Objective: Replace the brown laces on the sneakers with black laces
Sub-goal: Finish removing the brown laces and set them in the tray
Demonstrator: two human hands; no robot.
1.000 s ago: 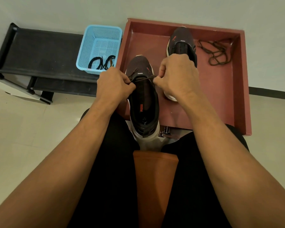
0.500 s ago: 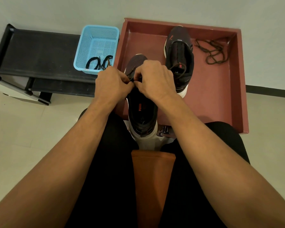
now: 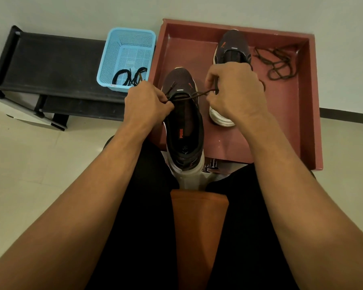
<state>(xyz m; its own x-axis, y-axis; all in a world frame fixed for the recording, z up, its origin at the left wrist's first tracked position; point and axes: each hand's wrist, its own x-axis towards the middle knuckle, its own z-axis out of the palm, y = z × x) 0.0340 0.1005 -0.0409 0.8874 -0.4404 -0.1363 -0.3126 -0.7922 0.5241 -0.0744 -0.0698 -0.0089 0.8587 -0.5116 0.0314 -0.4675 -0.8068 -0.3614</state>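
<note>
While both my left hand [image 3: 147,101] and right hand [image 3: 235,88] pinched the brown lace [image 3: 197,94] across the near sneaker [image 3: 184,126] held over my lap, I feared uneven pulling might snag an eyelet.

Pale wall [image 3: 71,11], tiled floor [image 3: 29,164], black bench [image 3: 57,61].

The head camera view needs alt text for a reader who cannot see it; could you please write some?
Both hands, left hand and right hand, pull a brown lace taut across the near sneaker. A second sneaker and a loose brown lace lie in a red tray; black laces sit in a blue basket.
</note>
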